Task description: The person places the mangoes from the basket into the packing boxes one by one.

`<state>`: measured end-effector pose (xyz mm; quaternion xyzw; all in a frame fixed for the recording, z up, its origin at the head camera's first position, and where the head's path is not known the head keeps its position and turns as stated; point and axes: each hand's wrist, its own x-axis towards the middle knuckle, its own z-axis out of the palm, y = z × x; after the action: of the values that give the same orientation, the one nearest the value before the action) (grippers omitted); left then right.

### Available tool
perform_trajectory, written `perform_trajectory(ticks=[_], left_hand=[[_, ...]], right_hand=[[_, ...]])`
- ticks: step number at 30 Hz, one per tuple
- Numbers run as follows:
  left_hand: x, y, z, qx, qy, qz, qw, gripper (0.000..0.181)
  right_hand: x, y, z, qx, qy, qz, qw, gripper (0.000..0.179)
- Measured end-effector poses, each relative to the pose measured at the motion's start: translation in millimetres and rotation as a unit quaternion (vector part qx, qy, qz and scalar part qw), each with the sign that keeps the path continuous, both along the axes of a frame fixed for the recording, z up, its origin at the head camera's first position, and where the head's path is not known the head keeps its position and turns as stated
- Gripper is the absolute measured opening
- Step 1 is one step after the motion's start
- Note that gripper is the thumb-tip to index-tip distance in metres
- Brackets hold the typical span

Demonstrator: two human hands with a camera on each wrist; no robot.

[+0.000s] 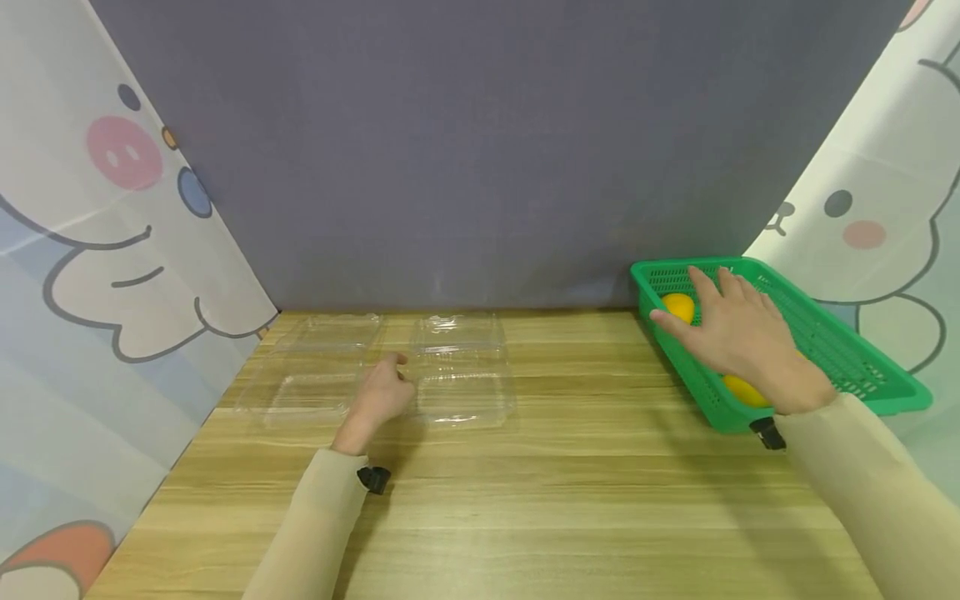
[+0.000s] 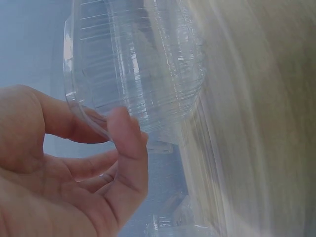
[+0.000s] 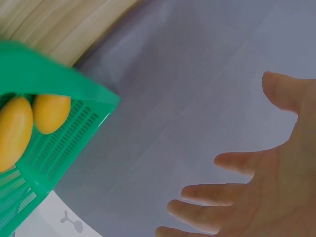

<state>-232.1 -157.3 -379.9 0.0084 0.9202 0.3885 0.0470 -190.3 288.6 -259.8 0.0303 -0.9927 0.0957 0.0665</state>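
Note:
My left hand is between two clear plastic clamshell boxes that lie with their lids open. Thumb and forefinger pinch the rim of the right-hand clear box, seen close up as a ribbed clear box in the left wrist view. The other clear box lies just left of this hand. My right hand hovers over a green plastic basket, fingers spread and nothing held. Inside the basket are smooth, yellow, mango-like fruits; the hand partly hides them in the head view.
The wooden table runs back to a grey upright panel. Cartoon-printed curtains hang at both sides. The basket stands at the table's right, close to the right curtain and the panel.

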Motion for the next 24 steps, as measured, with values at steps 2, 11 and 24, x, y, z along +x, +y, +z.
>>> perform_trajectory(ticks=[2,11,24], left_hand=[[0.8,0.4,0.3,0.001,0.0,0.0,1.0,0.062],[1.2,0.3,0.0,-0.004,-0.006,-0.001,1.0,0.06],[0.9,-0.3,-0.3,-0.009,0.004,-0.009,0.9999,0.06]], right_hand=[[-0.2,4.4,-1.1,-0.001,0.001,-0.002,1.0,0.102],[-2.2,22.8,-2.5,0.005,-0.003,-0.01,0.9999,0.103],[0.7,44.8,-4.1,0.009,-0.018,-0.033,0.9993,0.104]])
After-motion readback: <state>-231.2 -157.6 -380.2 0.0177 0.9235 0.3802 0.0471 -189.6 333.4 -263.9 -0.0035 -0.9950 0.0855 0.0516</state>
